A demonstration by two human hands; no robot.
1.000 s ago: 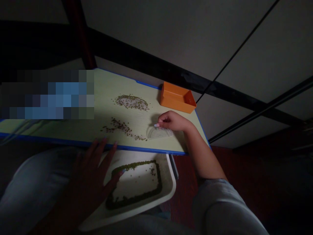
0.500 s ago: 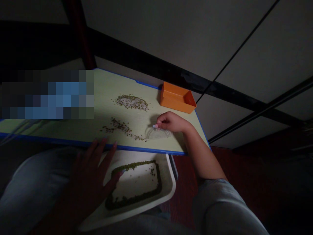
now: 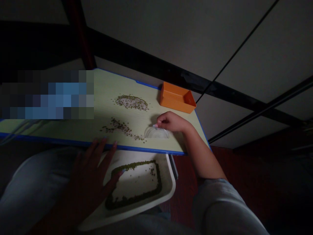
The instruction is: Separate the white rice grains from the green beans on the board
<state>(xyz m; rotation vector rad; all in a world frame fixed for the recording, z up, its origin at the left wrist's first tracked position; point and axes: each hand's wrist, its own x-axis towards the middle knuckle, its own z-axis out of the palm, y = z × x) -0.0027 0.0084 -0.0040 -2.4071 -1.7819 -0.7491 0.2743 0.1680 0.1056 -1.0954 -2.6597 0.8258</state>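
My right hand (image 3: 171, 121) is closed in a pinch on the curved top of a clear protractor (image 3: 156, 133), whose straight edge faces me on the pale table. Just left of the protractor, a strip of scattered dark beans (image 3: 119, 126) spreads over the tabletop. Farther back lies a heap of green beans mixed with white grains (image 3: 132, 102). My left hand (image 3: 97, 169) has its fingers spread over the near edge of the table and the white basin (image 3: 137, 182), holding nothing. Green beans (image 3: 158, 176) line the basin's floor edges.
An orange open box (image 3: 178, 98) stands at the table's back right corner. The table (image 3: 105, 85) has a blue rim. A blurred-out patch (image 3: 56, 98) covers its left end. Cabinet panels (image 3: 256, 49) rise behind.
The protractor has tipped slightly, so its straight edge sits level and its face shows more clearly. Both hands stay nearly in place.
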